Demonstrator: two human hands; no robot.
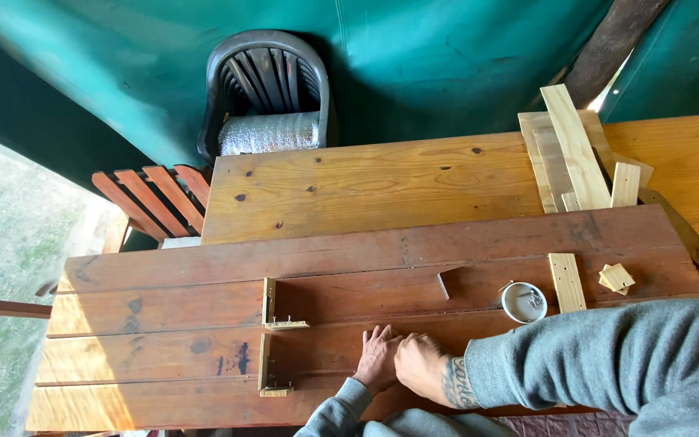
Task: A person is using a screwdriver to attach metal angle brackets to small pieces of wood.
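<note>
While both hands are pressed together on the reddish plank surface, the following is noted:

Risk: a slip of the hands along the plank (204,356) is judged possible, because the pressing is done close to its near edge, with the forearms reaching in from the near-right corner.

Risk, fasteners: the small white bowl (523,302), with small metal fasteners in it, is judged liable to be knocked by the grey sleeve (608,356), which lies just beside it.

Risk, brackets: the two small L-shaped wooden assemblies (273,311) with protruding pins are judged a snag hazard if the hands are moved to the left.

Left hand (378,358): laid flat, fingers spread narrowly, palm down on the plank; nothing is seen to be held.

Right hand (422,364): curled loosely, touching the left hand; whether anything is gripped beneath cannot be told.

Work surface: reddish planks are laid across a lighter pine bench (349,182), filling its near half.

Offcuts: pale wood strips (576,154) are stacked at the far-right corner; a short strip (566,282) lies beside the bowl.

Surroundings: a dark plastic chair (269,89) is placed beyond the far edge.
</note>
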